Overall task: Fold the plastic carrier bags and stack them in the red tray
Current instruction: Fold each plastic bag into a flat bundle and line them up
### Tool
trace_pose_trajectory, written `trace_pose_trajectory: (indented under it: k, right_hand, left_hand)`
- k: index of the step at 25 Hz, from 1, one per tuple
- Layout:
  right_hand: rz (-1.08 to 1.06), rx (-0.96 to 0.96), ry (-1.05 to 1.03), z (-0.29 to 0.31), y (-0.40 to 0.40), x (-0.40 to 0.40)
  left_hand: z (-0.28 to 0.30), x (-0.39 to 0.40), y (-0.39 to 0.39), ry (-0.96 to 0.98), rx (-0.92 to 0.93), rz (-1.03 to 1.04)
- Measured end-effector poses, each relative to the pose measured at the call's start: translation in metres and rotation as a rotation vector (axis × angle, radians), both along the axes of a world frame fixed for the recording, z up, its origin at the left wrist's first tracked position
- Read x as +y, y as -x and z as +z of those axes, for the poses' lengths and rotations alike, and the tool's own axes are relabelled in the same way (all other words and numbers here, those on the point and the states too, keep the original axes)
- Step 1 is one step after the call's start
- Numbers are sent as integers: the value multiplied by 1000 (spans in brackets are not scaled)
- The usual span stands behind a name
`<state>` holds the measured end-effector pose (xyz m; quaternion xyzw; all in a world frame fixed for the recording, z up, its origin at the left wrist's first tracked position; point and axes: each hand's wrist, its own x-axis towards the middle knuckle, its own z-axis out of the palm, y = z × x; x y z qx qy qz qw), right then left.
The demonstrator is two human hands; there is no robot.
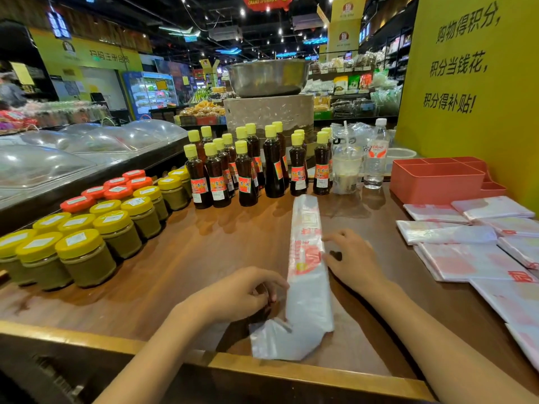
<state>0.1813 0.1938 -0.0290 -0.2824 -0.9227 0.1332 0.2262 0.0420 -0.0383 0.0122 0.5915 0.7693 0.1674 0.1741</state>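
A brown wooden counter [204, 258] is standing in a brightly lit shop — shelves and a yellow sign [466, 68] behind. The carrier bag [306, 258], folded into a long strip, is lying mid-counter. The left hand [236, 295] is pinching its left edge; the right hand [353, 260] is resting loosely curled against its right side. The red tray [437, 179] is sitting far right — flat bags [472, 258] beside it.

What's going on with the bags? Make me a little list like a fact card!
place: wooden counter in a shop
bag being folded: long narrow strip, near end bent sideways
left hand: pinches the strip's left edge
right hand: fingers rest at the strip's right edge
red tray: no bags visible inside
other bags: lying flat on the right
nearby: sauce bottles, yellow-lid jars
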Motion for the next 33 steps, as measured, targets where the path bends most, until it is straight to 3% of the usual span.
trace_pose_trajectory:
  k: [5, 12, 15, 21, 25, 28, 33]
  right_hand:
    - [68, 16, 27, -3, -2, 1]
    - [105, 25, 111, -3, -6, 4]
    - [120, -17, 133, -1, -8, 6]
    - [266, -193, 280, 11, -20, 12]
    - [336, -216, 304, 14, -24, 11]
    - [335, -232, 276, 17, -26, 5]
    - [485, -1, 218, 17, -16, -24]
  left_hand:
    - [-21, 9, -2, -241, 85, -102]
    - [-25, 32, -4, -292, 302, -198]
    - [-31, 33, -8, -318, 274, -211]
    - [-43, 30, -4, -384, -41, -136]
    - [-41, 33, -1, -509, -72, -99]
    - [-40, 35, 3, -564, 7, -52]
    - [-41, 30, 6, -656, 70, 89]
